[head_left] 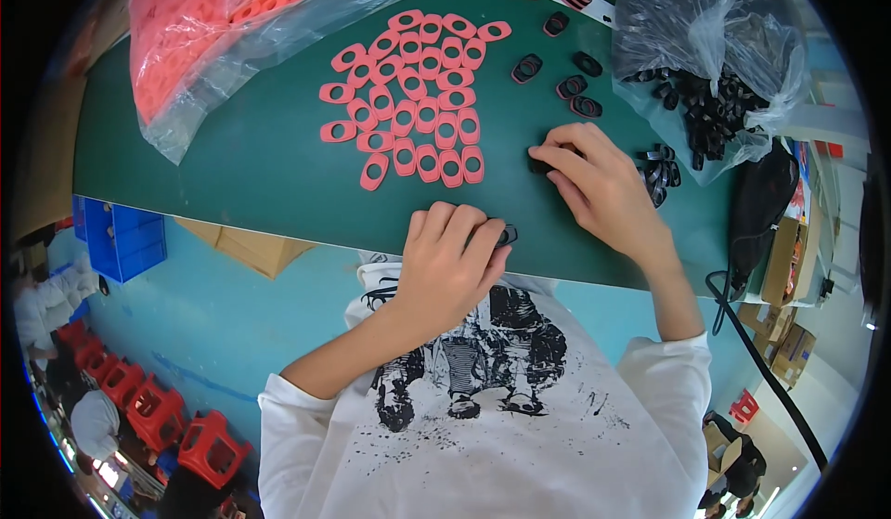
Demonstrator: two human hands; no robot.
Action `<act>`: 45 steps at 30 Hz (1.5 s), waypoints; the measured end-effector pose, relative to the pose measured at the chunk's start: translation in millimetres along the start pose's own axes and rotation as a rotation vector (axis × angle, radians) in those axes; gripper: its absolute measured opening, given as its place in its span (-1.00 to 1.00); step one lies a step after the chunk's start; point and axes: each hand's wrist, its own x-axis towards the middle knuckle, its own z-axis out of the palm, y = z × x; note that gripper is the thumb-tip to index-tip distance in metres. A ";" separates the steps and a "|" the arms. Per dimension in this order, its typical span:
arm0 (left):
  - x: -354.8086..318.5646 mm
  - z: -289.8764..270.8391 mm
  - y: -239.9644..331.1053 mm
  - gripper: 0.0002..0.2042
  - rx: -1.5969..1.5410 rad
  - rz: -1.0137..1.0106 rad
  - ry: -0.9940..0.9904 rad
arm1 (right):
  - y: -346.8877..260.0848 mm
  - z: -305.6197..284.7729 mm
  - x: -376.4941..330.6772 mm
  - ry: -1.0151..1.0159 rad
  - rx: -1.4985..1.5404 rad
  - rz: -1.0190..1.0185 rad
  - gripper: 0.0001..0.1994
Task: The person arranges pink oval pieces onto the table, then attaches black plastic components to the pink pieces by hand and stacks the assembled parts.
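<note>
Your left: blue bin (135, 248) past the table (269, 175) edge, cardboard (249, 248) near it. Lower left you've got red stools (156, 414) in a row, people (96, 424) beside them. Your right: black bag (763, 208) at table end, black cord (772, 380) running down. Beyond: boxes (794, 355), another red stool (743, 407), person (744, 473). Floor (186, 319) light blue.

Left hand (447, 257) curled; right hand (599, 180) pinching, farther forward.

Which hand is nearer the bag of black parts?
Right. The right hand is below-left of the bag in the picture; the left hand is farther, at the table edge.
</note>
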 end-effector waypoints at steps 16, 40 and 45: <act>-10.0 -22.4 -5.6 -0.67 0.045 -0.097 0.041 | -12.8 10.9 52.1 -0.178 -0.109 -0.463 -0.66; -3.3 -38.1 -7.6 -0.52 0.057 -0.116 -0.080 | -17.2 6.7 39.0 -0.264 0.017 -0.261 -0.74; -1.4 -38.1 -6.3 -0.55 0.070 -0.134 -0.151 | -17.2 22.9 21.4 -0.092 0.093 -0.180 -0.73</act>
